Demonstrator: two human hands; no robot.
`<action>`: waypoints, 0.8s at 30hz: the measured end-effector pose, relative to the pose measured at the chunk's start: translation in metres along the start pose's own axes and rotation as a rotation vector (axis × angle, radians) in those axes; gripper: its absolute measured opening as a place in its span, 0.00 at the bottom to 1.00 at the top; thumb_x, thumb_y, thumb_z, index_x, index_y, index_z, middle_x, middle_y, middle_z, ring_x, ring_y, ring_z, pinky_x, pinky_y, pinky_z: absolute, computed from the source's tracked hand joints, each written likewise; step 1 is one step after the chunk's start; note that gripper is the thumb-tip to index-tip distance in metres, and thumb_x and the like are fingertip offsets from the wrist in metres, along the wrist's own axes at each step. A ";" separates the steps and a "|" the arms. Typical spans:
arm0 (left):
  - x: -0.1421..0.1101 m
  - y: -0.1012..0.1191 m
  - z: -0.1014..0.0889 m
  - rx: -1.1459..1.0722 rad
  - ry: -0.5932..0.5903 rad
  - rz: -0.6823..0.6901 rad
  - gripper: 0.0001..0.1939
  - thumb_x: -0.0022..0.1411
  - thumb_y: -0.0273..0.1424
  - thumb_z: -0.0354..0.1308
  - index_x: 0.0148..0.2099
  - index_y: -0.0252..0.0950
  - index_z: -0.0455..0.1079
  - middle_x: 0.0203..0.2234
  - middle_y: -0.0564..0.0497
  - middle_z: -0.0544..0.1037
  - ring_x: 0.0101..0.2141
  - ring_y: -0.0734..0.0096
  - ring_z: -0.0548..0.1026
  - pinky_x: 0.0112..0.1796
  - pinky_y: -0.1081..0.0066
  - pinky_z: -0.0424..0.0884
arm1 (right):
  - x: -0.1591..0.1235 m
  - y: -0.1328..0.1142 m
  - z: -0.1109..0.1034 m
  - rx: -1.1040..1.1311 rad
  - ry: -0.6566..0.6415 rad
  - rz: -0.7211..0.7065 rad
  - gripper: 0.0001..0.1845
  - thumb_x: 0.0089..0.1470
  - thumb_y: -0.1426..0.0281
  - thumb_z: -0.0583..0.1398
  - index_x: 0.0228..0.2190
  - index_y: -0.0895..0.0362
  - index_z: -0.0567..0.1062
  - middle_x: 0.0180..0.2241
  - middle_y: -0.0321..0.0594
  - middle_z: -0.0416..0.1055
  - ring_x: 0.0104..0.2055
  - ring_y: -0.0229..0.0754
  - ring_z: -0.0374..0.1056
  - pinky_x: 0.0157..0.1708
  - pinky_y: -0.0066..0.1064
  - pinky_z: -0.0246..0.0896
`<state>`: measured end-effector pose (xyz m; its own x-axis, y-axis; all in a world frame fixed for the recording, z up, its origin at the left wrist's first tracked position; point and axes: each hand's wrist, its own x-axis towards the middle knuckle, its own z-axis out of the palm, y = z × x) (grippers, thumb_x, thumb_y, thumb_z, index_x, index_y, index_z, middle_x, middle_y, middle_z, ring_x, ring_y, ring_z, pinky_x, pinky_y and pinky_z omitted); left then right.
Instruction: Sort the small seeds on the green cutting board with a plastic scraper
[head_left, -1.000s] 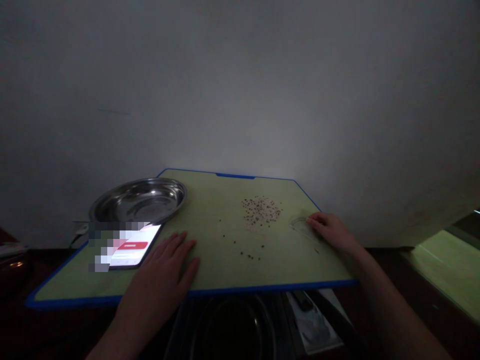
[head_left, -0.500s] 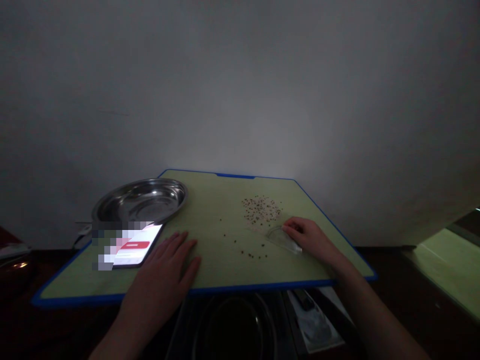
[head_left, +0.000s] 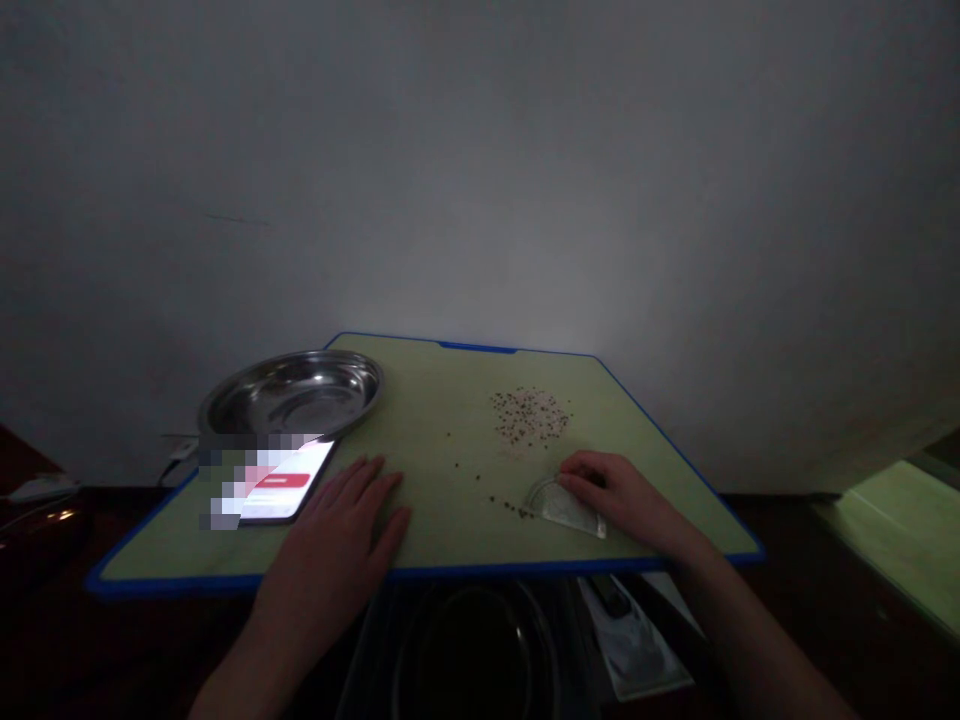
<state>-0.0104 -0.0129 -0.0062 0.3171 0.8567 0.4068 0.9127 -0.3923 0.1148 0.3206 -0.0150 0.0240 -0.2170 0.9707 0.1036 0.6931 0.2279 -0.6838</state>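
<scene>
In the head view, the right hand (head_left: 611, 490) has a clear plastic protractor (head_left: 566, 510) at its fingertips on the near right part of the green board (head_left: 420, 400). The protractor is a half-round sheet, see-through and faintly grey, with a paler band along its curve and a bright glint at the right end of its straight edge (any markings are too small to read). Its curve faces the far side, and its straight edge faces the person, sloping a little down to the right. Whether it lies fully flat or tips slightly, I cannot tell.

The right thumb and forefinger are together, pinched on the top of the curved edge, so most of the protractor sticks out below and to the left of them. The other fingers curl in behind.

Just beside the protractor's left end is a short row of dark beans (head_left: 510, 506); whether the nearest one touches it is unclear. Farther back lies a scattered heap (head_left: 529, 415) of dark beans and pale bits, apart from the protractor.

The left hand (head_left: 337, 540) rests palm down on the board, fingers slightly apart and holding nothing, right beside a lit phone (head_left: 281, 495). Behind the phone stands a shiny metal bowl (head_left: 367, 385)
</scene>
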 end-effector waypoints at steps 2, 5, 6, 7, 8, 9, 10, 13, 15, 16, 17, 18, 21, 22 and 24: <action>0.000 0.000 0.000 0.001 0.002 0.003 0.25 0.64 0.43 0.44 0.53 0.32 0.70 0.55 0.37 0.71 0.56 0.49 0.67 0.54 0.48 0.63 | -0.002 0.000 0.000 -0.002 -0.006 -0.001 0.10 0.56 0.66 0.55 0.29 0.57 0.74 0.24 0.36 0.70 0.27 0.39 0.64 0.26 0.29 0.56; -0.001 0.000 -0.001 0.002 0.008 0.007 0.25 0.64 0.43 0.44 0.53 0.32 0.69 0.55 0.37 0.71 0.56 0.49 0.66 0.55 0.48 0.63 | -0.003 0.000 0.001 0.005 -0.004 0.006 0.10 0.56 0.66 0.55 0.29 0.57 0.74 0.24 0.36 0.71 0.26 0.39 0.64 0.26 0.29 0.56; -0.001 0.000 -0.001 0.001 0.010 0.008 0.25 0.65 0.43 0.44 0.54 0.32 0.69 0.55 0.38 0.71 0.56 0.50 0.67 0.54 0.48 0.63 | -0.003 0.000 0.001 0.008 0.004 0.014 0.11 0.56 0.66 0.55 0.29 0.57 0.74 0.24 0.37 0.71 0.26 0.39 0.64 0.26 0.29 0.56; -0.001 0.000 -0.001 0.001 0.012 0.009 0.25 0.65 0.43 0.44 0.54 0.33 0.69 0.55 0.38 0.71 0.56 0.50 0.67 0.54 0.48 0.63 | -0.003 0.000 0.002 0.009 0.018 0.026 0.11 0.56 0.66 0.55 0.30 0.58 0.74 0.24 0.37 0.71 0.26 0.39 0.64 0.26 0.29 0.56; -0.001 0.000 0.000 0.001 0.014 0.009 0.25 0.65 0.43 0.44 0.54 0.33 0.69 0.55 0.38 0.71 0.56 0.50 0.67 0.54 0.48 0.64 | -0.003 0.000 0.002 0.008 0.030 0.040 0.11 0.56 0.66 0.55 0.30 0.58 0.74 0.24 0.37 0.70 0.26 0.39 0.64 0.25 0.29 0.55; -0.001 0.000 0.000 0.001 0.016 0.009 0.25 0.65 0.43 0.44 0.54 0.33 0.69 0.55 0.38 0.71 0.56 0.50 0.67 0.54 0.48 0.64 | -0.003 -0.001 0.003 0.004 0.038 0.048 0.11 0.55 0.66 0.55 0.29 0.58 0.74 0.23 0.36 0.70 0.25 0.38 0.63 0.25 0.29 0.55; -0.001 0.000 0.000 0.001 0.018 0.010 0.25 0.65 0.43 0.44 0.53 0.33 0.69 0.55 0.38 0.71 0.56 0.49 0.67 0.54 0.47 0.64 | -0.004 -0.001 0.004 0.000 0.039 0.052 0.11 0.55 0.66 0.55 0.29 0.58 0.74 0.22 0.36 0.69 0.25 0.38 0.63 0.24 0.29 0.54; 0.000 0.000 0.000 -0.001 0.022 0.013 0.24 0.65 0.43 0.44 0.53 0.33 0.70 0.54 0.38 0.71 0.56 0.50 0.67 0.54 0.47 0.64 | -0.005 -0.003 0.005 -0.005 0.024 0.044 0.11 0.55 0.66 0.55 0.28 0.58 0.74 0.22 0.36 0.69 0.25 0.38 0.63 0.25 0.29 0.54; 0.000 0.001 -0.001 -0.002 0.023 0.016 0.24 0.65 0.43 0.44 0.53 0.33 0.70 0.54 0.38 0.71 0.56 0.50 0.67 0.54 0.48 0.64 | -0.006 -0.004 0.005 -0.004 0.027 0.040 0.11 0.55 0.66 0.55 0.29 0.58 0.74 0.23 0.36 0.70 0.26 0.38 0.64 0.25 0.29 0.55; 0.000 0.001 -0.001 -0.002 0.023 0.016 0.24 0.65 0.42 0.44 0.53 0.33 0.70 0.54 0.38 0.71 0.56 0.50 0.67 0.54 0.47 0.64 | -0.006 -0.004 0.005 -0.004 0.035 0.041 0.11 0.55 0.66 0.55 0.28 0.58 0.74 0.23 0.37 0.70 0.26 0.39 0.64 0.25 0.29 0.55; -0.001 0.002 -0.001 -0.002 0.024 0.015 0.24 0.65 0.42 0.44 0.53 0.33 0.70 0.54 0.38 0.71 0.56 0.50 0.67 0.53 0.47 0.64 | -0.006 -0.005 0.005 -0.006 0.046 0.042 0.11 0.55 0.66 0.55 0.28 0.58 0.74 0.23 0.37 0.70 0.26 0.39 0.64 0.25 0.29 0.55; -0.001 0.002 -0.002 -0.002 0.024 0.014 0.24 0.64 0.42 0.44 0.53 0.33 0.69 0.54 0.38 0.71 0.56 0.49 0.67 0.54 0.47 0.64 | -0.006 -0.005 0.005 -0.007 0.054 0.042 0.11 0.55 0.66 0.55 0.28 0.58 0.74 0.23 0.36 0.70 0.26 0.39 0.64 0.25 0.29 0.55; -0.001 0.002 -0.002 -0.003 0.023 0.011 0.24 0.64 0.42 0.45 0.53 0.32 0.70 0.55 0.37 0.71 0.56 0.49 0.67 0.54 0.47 0.64 | -0.005 -0.006 0.008 -0.014 0.059 0.043 0.11 0.56 0.65 0.55 0.28 0.57 0.74 0.22 0.36 0.69 0.26 0.39 0.64 0.25 0.29 0.55; -0.001 0.002 -0.002 -0.003 0.023 0.011 0.24 0.64 0.42 0.45 0.53 0.32 0.70 0.55 0.37 0.71 0.56 0.49 0.67 0.54 0.47 0.64 | -0.004 -0.006 0.009 -0.019 0.056 0.045 0.11 0.56 0.65 0.55 0.28 0.57 0.74 0.23 0.36 0.70 0.26 0.39 0.64 0.26 0.29 0.55; -0.001 0.002 -0.001 -0.003 0.022 0.013 0.24 0.64 0.42 0.45 0.53 0.32 0.70 0.54 0.37 0.71 0.56 0.49 0.67 0.54 0.48 0.64 | -0.004 -0.006 0.011 -0.031 0.053 0.051 0.11 0.56 0.65 0.55 0.28 0.57 0.74 0.23 0.36 0.70 0.26 0.39 0.64 0.26 0.30 0.55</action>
<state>-0.0098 -0.0152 -0.0054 0.3235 0.8439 0.4281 0.9077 -0.4045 0.1116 0.3094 -0.0212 0.0199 -0.1447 0.9837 0.1072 0.7235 0.1791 -0.6667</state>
